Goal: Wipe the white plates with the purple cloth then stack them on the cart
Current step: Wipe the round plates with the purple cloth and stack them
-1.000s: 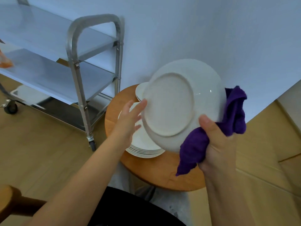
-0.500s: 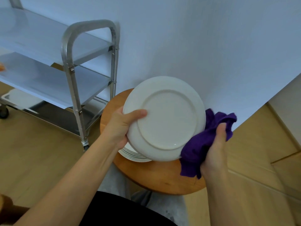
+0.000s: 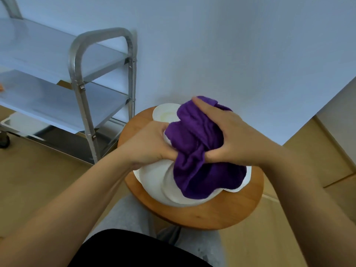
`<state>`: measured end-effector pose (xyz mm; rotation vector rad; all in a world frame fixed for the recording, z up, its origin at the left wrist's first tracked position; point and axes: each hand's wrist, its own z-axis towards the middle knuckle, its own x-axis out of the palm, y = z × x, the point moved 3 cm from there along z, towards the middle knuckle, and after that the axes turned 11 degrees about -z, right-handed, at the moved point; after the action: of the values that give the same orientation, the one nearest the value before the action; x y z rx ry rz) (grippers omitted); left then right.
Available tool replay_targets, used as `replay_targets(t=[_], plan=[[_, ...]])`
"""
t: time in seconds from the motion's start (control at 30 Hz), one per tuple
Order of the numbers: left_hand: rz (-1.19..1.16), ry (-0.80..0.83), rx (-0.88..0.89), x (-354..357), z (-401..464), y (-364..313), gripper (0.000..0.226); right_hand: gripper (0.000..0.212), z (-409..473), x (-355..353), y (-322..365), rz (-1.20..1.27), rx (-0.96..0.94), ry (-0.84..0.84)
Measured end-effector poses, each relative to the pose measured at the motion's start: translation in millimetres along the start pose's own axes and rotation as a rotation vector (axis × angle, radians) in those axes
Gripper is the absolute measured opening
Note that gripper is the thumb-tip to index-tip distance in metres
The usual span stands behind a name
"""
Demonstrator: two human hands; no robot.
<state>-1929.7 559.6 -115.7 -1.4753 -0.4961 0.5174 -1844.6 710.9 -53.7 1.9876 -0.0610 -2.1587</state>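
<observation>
My left hand [image 3: 147, 143] grips the left rim of a white plate [image 3: 154, 180] that is turned underside up above the round wooden table [image 3: 212, 212]. My right hand [image 3: 229, 135] clutches the purple cloth [image 3: 198, 157] and presses it on the plate's underside, covering most of it. A stack of white plates [image 3: 247, 178] lies on the table under the held plate, only its right edge showing. Another white plate [image 3: 163, 114] sits at the table's far side. The steel cart [image 3: 81, 60] stands to the left, with bare shelves.
A white wall runs behind the table and cart. The floor is wood all round. A cart wheel [image 3: 3, 141] shows at far left, and something small and orange [image 3: 1, 87] at the left edge. My knees in grey trousers are under the table's near edge.
The plate has come down closer over the stack. My right hand has swung the cloth from the plate's right edge onto its underside. My left hand keeps its grip on the rim.
</observation>
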Motion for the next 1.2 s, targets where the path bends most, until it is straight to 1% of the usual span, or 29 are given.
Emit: replay_targets(t=[0.03, 0.1, 0.2, 0.23, 0.33, 0.43, 0.5, 0.57, 0.7, 0.77, 0.83, 0.87, 0.93, 1.0, 1.03, 1.07, 1.1, 1.17, 1.2], plan=[[0.015, 0.016, 0.02, 1, -2, -2, 0.039, 0.102, 1, 0, -2, 0.032, 0.021, 0.056], [0.013, 0.009, 0.062, 3, -5, -3, 0.044, 0.091, 2, -1, -7, 0.128, 0.048, 0.069], [-0.049, -0.076, 0.084, 3, -10, -2, 0.064, 0.075, -4, -1, -19, 0.268, 0.115, -0.036], [-0.084, -0.102, 0.08, 2, -12, 0, 0.066, 0.072, -8, 1, -24, 0.305, 0.148, -0.075], [-0.261, -0.129, 0.061, 1, -15, 5, 0.065, 0.063, -22, 12, -42, 0.42, 0.266, -0.175], [-0.385, -0.182, 0.075, -2, -15, 8, 0.063, 0.053, -33, 26, -49, 0.591, 0.317, -0.293], [-0.461, -0.212, 0.083, -1, -15, 10, 0.062, 0.056, -39, 38, -48, 0.756, 0.364, -0.446], [-0.504, -0.221, 0.076, 3, -16, 14, 0.065, 0.062, -47, 48, -49, 0.841, 0.439, -0.564], [-0.594, -0.234, 0.07, 11, -17, 21, 0.065, 0.06, -62, 65, -42, 0.96, 0.515, -0.673], [-0.676, -0.293, 0.073, 15, -15, 24, 0.059, 0.06, -66, 74, -36, 1.057, 0.617, -0.788], [-0.771, -0.356, 0.082, 22, -12, 28, 0.05, 0.057, -69, 82, -29, 1.08, 0.751, -0.929], [-0.822, -0.391, 0.084, 28, -10, 30, 0.052, 0.056, -68, 84, -24, 1.061, 0.806, -0.982], [-0.939, -0.474, 0.071, 41, -5, 36, 0.057, 0.056, -63, 93, -13, 1.048, 0.876, -1.052], [-1.026, -0.526, 0.062, 54, -3, 39, 0.049, 0.055, -55, 100, -2, 1.187, 0.907, -1.093], [-1.051, -0.53, 0.06, 57, -3, 39, 0.048, 0.053, -53, 101, -3, 1.248, 0.925, -1.085], [-1.072, -0.488, 0.061, 55, -4, 40, 0.053, 0.049, -52, 99, -8, 1.258, 0.936, -1.061], [-1.096, -0.394, 0.051, 50, -6, 40, 0.063, 0.043, -54, 94, -15, 1.24, 0.928, -1.023], [-1.095, -0.167, -0.025, 31, -11, 40, 0.085, 0.033, -62, 78, -33, 1.2, 0.83, -0.924], [-1.08, -0.071, -0.083, 22, -13, 41, 0.084, 0.035, -64, 71, -39, 1.169, 0.755, -0.861]])
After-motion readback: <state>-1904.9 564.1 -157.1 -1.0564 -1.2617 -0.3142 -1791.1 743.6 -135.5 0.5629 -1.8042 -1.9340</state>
